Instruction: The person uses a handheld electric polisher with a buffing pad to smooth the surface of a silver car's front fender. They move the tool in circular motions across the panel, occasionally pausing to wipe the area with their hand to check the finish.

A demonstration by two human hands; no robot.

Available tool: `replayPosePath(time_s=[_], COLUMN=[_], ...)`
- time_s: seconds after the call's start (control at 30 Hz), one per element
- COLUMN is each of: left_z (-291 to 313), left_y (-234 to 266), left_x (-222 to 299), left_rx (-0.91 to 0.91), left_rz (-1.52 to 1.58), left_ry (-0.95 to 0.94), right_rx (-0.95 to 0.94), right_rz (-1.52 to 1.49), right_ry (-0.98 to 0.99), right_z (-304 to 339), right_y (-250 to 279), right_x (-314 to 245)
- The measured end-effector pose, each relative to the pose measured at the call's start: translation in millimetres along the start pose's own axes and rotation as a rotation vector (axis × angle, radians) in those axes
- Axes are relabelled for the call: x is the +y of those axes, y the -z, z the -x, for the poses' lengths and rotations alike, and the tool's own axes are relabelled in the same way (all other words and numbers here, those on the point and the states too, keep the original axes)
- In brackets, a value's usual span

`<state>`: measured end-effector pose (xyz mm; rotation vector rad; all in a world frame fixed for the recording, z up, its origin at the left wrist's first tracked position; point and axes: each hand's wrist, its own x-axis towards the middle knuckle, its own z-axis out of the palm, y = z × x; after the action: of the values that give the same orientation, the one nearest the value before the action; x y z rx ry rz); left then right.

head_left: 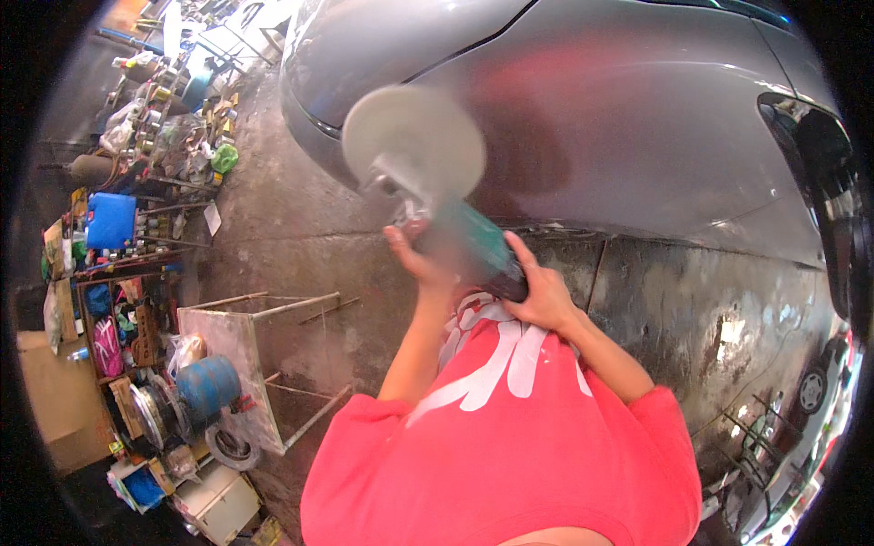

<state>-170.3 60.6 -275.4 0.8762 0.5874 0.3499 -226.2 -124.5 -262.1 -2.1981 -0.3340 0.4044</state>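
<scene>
Both of my hands hold a power polisher [487, 238] with a green body and a dark rear end. My left hand [426, 262] is closed around its front part, close to the metal head, with some of the fingers hidden or blurred. Around the rear end my right hand [544, 293] is wrapped, thumb on the upper side. A large pale round pad [419, 136] at the front is smeared by motion. Behind it is the glossy grey car body [628, 127], which reflects red. I cannot tell whether the pad touches the panel.
To the left stand a metal frame table [223, 364], a blue drum [208, 386], a tyre [232, 448] and shelves with a blue case [111, 221] and mixed clutter. Stained concrete floor [300, 218] lies below the car. Thin metal stands [760, 437] are at the lower right.
</scene>
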Motion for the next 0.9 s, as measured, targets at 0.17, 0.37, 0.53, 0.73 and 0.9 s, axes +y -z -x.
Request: replayPosePath(time_s=[0.17, 0.37, 0.53, 0.73, 0.9], left_z=[-39, 13, 61, 47, -36], left_y=[35, -6, -67, -64, 3], left_x=[0, 3, -9, -1, 21], left_rx=[-0.049, -0.090, -0.598, -0.417, -0.083], left_rz=[0.185, 0.058, -0.096, -0.331, -0.038], left_ry=[-0.035, 0.112, -0.064, -0.125, -0.062], right_rx=[-0.134, -0.040, 0.380, 0.367, -0.015], right_rz=[0.072, 0.028, -0.253, -0.341, -0.138], right_ry=[0.058, -0.135, -0.021, -0.032, -0.083], right_z=[-37, 8, 72, 53, -8], right_y=[-16, 13, 32, 27, 13], right_x=[-16, -6, 25, -15, -53])
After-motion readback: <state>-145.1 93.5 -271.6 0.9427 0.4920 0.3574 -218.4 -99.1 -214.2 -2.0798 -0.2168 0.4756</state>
